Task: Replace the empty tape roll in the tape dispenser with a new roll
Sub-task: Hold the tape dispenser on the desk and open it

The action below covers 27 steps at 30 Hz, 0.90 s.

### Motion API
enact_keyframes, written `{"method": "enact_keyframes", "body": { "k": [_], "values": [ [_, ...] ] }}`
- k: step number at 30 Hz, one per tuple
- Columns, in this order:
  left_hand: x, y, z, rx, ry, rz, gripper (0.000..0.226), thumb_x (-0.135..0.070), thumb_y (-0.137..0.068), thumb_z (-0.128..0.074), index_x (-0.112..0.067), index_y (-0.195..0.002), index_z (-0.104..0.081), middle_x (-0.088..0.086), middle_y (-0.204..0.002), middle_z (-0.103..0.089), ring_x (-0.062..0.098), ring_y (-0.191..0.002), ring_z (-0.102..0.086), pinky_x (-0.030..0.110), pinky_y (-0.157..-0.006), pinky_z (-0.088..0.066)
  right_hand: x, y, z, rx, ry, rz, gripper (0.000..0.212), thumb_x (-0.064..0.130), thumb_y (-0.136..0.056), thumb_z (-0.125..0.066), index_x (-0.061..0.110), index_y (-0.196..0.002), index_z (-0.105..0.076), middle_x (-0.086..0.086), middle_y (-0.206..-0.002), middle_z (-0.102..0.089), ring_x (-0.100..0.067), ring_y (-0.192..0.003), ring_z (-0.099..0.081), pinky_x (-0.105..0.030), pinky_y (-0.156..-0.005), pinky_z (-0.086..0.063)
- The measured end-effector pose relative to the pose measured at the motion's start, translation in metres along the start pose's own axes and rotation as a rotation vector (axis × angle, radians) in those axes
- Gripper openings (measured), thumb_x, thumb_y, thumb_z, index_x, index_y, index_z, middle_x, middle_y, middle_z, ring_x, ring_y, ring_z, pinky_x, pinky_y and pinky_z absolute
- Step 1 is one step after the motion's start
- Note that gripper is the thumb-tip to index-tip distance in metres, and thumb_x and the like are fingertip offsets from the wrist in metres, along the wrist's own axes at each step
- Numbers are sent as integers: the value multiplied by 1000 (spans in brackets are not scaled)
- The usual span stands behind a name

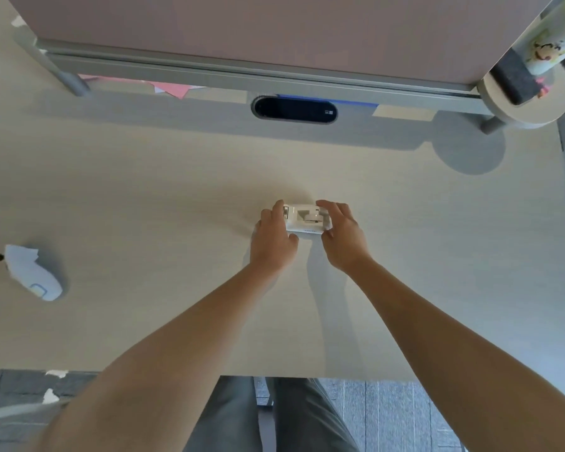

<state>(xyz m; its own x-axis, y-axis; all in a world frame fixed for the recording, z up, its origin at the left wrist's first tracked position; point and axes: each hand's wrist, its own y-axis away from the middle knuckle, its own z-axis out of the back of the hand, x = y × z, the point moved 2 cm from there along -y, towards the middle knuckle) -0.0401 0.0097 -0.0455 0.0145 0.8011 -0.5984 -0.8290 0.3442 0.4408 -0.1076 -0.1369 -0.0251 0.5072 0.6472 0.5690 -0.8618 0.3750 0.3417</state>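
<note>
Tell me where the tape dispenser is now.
In the head view, the white tape dispenser sits mid-desk, between the left hand and right hand, nearer than the dark oval grommet.

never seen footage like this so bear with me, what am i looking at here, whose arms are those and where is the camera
There is one picture, taken by a wide-angle camera worn on a person's head, looking down at a pale wooden desk. The bare arms are that person's own. The left hand and right hand grip a small white plastic tape dispenser from either side as it sits on the desk. Off to the left lies a white and pale blue object; I cannot tell what it is. A dark oval cable opening sits at the desk's back edge.
</note>
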Motion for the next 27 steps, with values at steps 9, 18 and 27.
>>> {"method": "enact_keyframes", "body": {
  "k": [9, 18, 27],
  "values": [
    [31, 85, -34, -41, 50, 15, 78, -8, -87, -63, -22, -156, -27, 6, -140, -48, 33, -131, -52, 51, -95, -55, -23, 75, -26, 9, -64, -2, 65, -7, -88, -55, 26, -144, -55, 0, -145, -54, -22, -89, -67, -29, -72, -48],
    [52, 134, -49, -125, 11, -105, 78, -5, -84, -64, -11, -156, -34, 10, -146, -53, 33, -131, -50, 50, -107, -47, -44, 121, -50, -35, -111, 64, 68, -2, -85, -63, 26, -146, -55, -1, -142, -56, -22, -103, -62, -38, -86, -57],
    [72, 133, -68, -267, 3, -248, 81, -12, -85, -68, -5, -157, -33, 12, -150, -55, 32, -139, -48, 50, -110, -46, -62, 115, -72, -166, -161, 155, 71, 3, -76, -69, 23, -143, -56, 1, -137, -63, -23, -126, -52, -31, -98, -49]
  ]
}}
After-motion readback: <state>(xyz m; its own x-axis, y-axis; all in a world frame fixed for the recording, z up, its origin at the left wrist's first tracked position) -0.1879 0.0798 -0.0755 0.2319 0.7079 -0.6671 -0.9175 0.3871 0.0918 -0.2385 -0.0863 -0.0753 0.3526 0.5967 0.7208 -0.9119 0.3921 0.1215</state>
